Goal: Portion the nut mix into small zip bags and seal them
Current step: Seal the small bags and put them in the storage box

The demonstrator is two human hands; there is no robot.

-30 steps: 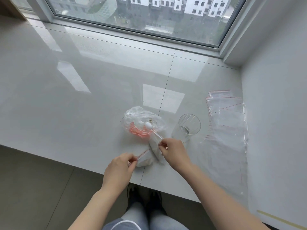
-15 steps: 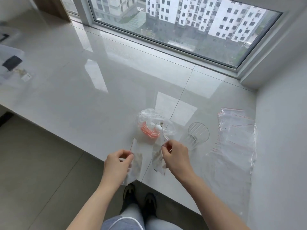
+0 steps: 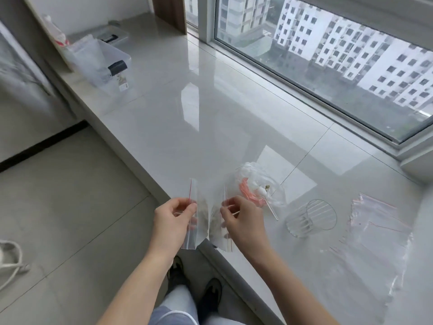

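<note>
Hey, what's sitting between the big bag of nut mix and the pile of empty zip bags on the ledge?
In the head view, a clear ribbed plastic cup lies on its side between the big nut mix bag and the empty zip bags, apart from both.

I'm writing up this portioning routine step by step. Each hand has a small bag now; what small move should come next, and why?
Probably set both down at the ledge's left side. The left hand pinches one small zip bag and the right hand another, each holding some nut mix; whether their zips are closed is unclear. That would free the hands for the empty bags.
</note>
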